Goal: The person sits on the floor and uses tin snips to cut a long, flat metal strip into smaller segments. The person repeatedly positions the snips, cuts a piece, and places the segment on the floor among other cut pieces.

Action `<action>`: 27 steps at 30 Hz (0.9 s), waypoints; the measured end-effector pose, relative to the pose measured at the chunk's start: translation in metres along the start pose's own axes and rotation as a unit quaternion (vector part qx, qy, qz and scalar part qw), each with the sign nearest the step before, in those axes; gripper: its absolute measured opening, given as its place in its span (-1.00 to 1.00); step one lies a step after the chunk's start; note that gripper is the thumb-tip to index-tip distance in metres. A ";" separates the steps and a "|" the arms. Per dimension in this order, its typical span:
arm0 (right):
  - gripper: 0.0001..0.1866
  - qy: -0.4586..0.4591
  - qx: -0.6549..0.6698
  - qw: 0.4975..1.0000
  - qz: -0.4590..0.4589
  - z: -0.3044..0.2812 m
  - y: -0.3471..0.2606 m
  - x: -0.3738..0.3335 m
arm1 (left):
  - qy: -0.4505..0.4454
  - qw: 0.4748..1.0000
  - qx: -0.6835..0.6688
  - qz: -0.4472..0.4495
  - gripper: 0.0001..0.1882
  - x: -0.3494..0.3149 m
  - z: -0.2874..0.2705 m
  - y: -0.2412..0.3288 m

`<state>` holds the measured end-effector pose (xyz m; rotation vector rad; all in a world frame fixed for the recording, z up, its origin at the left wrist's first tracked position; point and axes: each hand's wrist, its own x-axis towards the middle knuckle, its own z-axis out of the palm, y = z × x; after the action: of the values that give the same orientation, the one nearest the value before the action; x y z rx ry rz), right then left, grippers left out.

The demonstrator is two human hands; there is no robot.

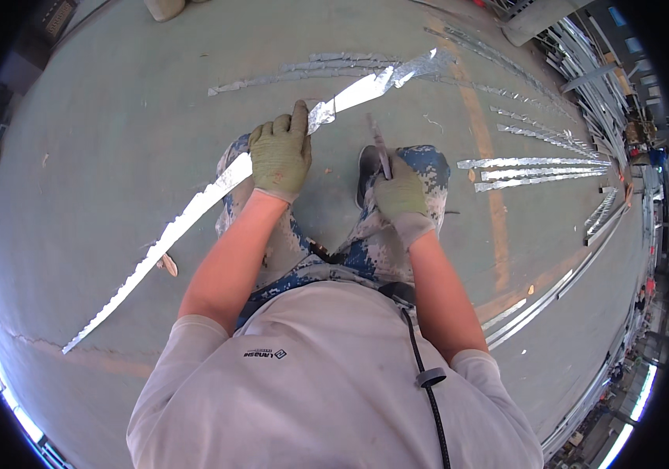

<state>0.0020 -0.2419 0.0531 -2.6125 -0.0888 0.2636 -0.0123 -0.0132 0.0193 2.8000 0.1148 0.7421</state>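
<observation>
My left hand (280, 156), in an olive-green work glove, is closed round the middle of a long silvery strip (182, 223). The strip slants from the lower left to the upper right. Its edges look jagged, and crumpled, foil-like film hangs about its far part. Over my right knee, my right hand (401, 187), gloved alike, grips a slim knife-like tool (380, 147) whose narrow end points away from me. That end is blurred, so its exact kind is unclear. The tool is apart from the strip.
Several shiny strips (541, 173) lie on the green floor (100, 195) at the right, others (303, 76) ahead. Long metal profiles (584, 74) are piled at the far right. A brown scrap (169, 264) lies beside the held strip. A black cord (427, 383) hangs down my shirt.
</observation>
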 end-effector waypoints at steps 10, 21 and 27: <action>-0.54 -0.155 0.687 0.692 0.160 -0.001 -0.029 0.027 | 0.031 0.999 -0.034 -0.012 -0.50 0.005 -0.013 0.000; -0.68 -0.148 0.663 0.734 0.024 0.004 -0.094 0.064 | 0.022 0.997 -0.078 -0.019 -0.54 0.004 -0.041 -0.004; -0.63 -0.131 0.600 0.789 -0.014 -0.009 -0.119 0.061 | 0.101 0.993 -0.063 -0.003 -0.47 -0.002 -0.083 0.009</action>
<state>0.0623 -0.1363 0.1097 -1.2850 -0.0309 0.4746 -0.0548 -0.0047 0.0902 2.6000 0.1082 0.9950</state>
